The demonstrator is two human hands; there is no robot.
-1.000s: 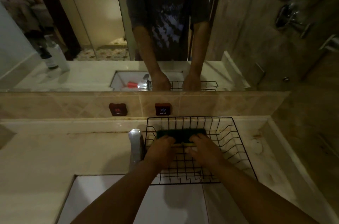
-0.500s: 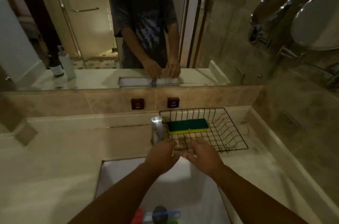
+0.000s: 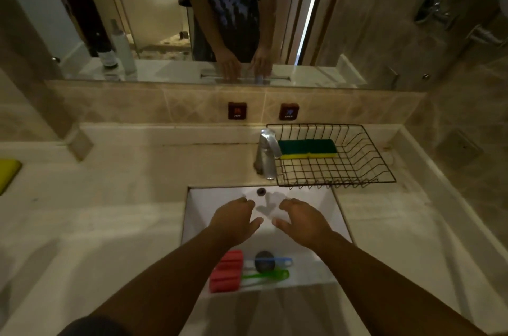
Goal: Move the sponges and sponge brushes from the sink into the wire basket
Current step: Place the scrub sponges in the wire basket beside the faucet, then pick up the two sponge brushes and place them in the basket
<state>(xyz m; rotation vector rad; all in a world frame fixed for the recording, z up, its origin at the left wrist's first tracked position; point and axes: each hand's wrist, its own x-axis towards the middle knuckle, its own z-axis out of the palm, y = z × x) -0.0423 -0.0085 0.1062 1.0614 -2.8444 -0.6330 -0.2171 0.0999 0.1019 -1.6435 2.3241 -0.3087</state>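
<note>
A green and yellow sponge point(image 3: 307, 148) lies in the back left part of the black wire basket point(image 3: 365, 168), which stands on the counter behind the white sink point(image 3: 310, 198). At the sink's near end lie sponge brushes: red sponge heads point(image 3: 226, 271), a blue handle point(image 3: 277, 262) and a green handle point(image 3: 265, 276). My left hand point(image 3: 233, 221) and my right hand point(image 3: 301, 221) hover empty over the middle of the basin, fingers apart, side by side, a little beyond the brushes.
A chrome tap point(image 3: 266, 153) stands at the basket's left edge. The dark drain point(image 3: 264, 261) lies under the brush handles. A yellow-green object point(image 3: 8, 175) sits at the counter's far left. Bottles point(image 3: 116, 47) show in the mirror, and a wall runs along the right.
Both hands let go of the sponge in the basket and drew back toward me over the sink. The view tilted down, bringing the brushes into sight.
</note>
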